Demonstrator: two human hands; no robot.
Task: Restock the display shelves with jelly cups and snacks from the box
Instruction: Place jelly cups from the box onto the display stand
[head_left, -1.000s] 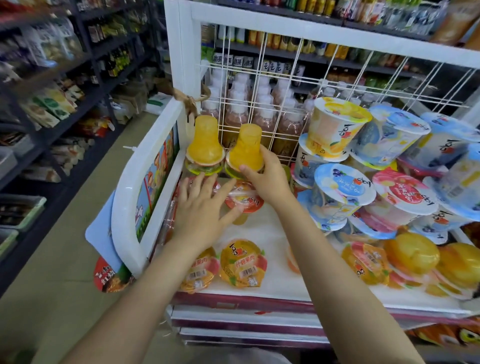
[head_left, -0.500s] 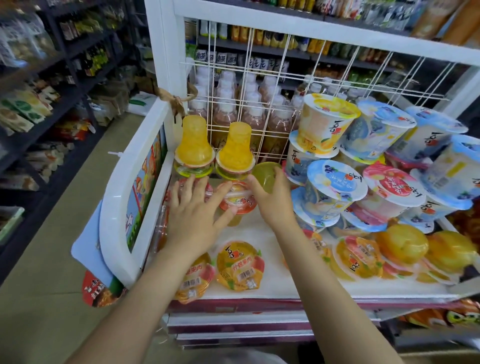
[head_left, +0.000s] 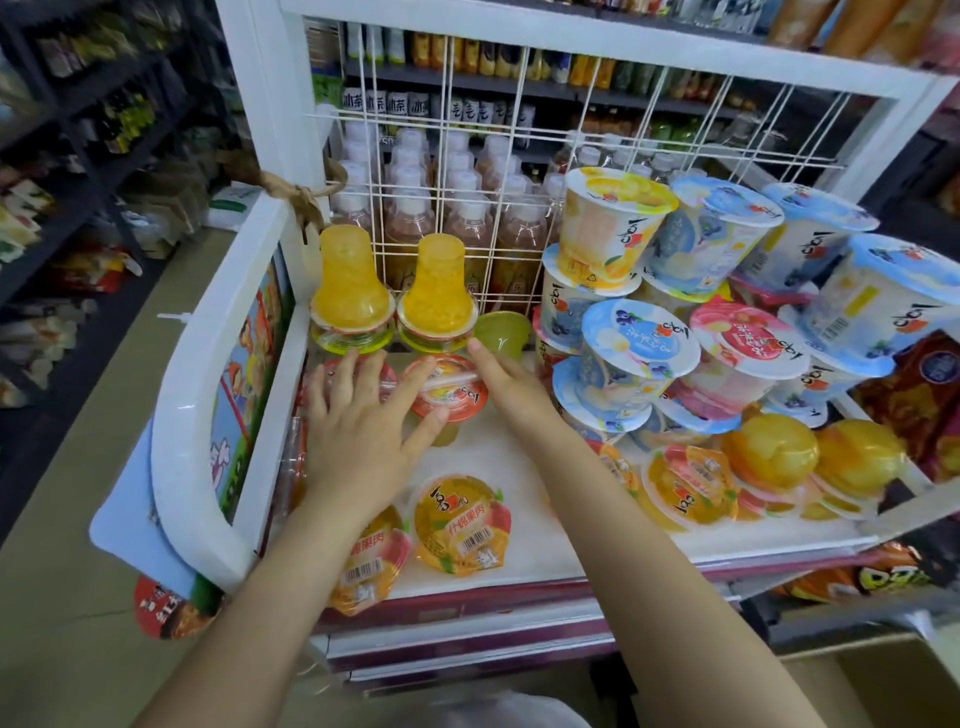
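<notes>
Jelly cup (head_left: 449, 387) under both hands' straight fingers (head_left: 363, 374).

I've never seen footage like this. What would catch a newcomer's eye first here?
Probably the two bare hands at centre: the left hand lies spread over red-lidded jelly cups on the white shelf, and the right hand reaches beside it. Behind them, two inverted yellow jelly cups stand against the wire grid; to the right rises a pile of blue, pink and yellow tubs.

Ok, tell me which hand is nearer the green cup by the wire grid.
Right. The right hand has its fingertips just beside the green cup, at its lower left edge. The left hand lies farther left, spread flat over the red-lidded jelly cups.
</notes>
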